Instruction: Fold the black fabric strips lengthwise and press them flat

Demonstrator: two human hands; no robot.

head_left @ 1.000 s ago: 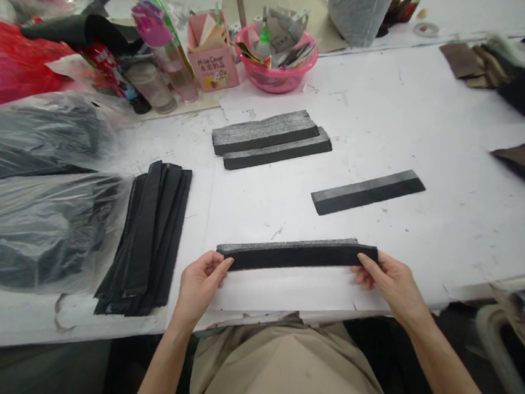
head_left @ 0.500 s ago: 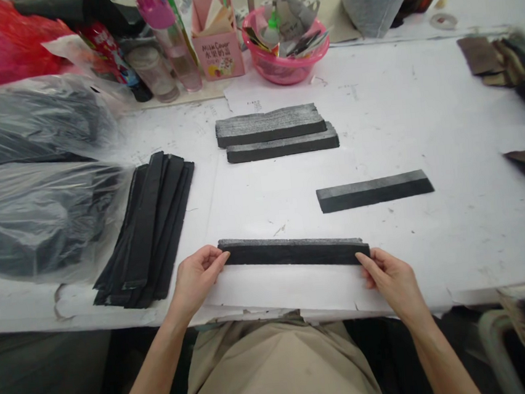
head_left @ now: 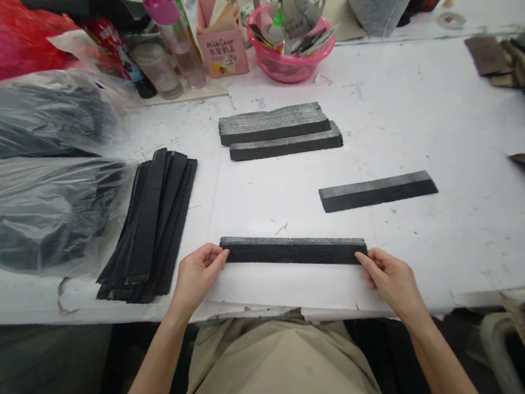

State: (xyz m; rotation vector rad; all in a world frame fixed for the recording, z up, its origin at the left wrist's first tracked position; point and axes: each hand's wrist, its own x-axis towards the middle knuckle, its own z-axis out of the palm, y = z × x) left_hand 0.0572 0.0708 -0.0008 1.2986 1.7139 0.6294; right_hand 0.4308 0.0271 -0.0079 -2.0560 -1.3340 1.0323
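Note:
A long black strip with a grey upper edge [head_left: 290,251] lies near the front of the white table, tilted slightly down to the right. My left hand [head_left: 201,272] pinches its left end between thumb and fingers. At the right end, my right hand [head_left: 384,275] grips it the same way. Further right and back rests a single black and grey strip [head_left: 378,191]. Behind, overlapping grey-topped strips [head_left: 274,123] form two groups. A fanned pile of black strips [head_left: 154,226] is left of my left hand.
Clear plastic bags with dark contents [head_left: 46,218] cover the left side. At the back stand a pink basket [head_left: 294,67], a pink box [head_left: 223,52] and a pink-capped bottle [head_left: 186,55]. Brown and dark pieces [head_left: 488,56] lie at the far right. The table's front edge [head_left: 273,312] runs before me.
The camera view has shifted slightly, moving the background a little to the right. Both hands still hold the strip's ends, with no clear movement otherwise.

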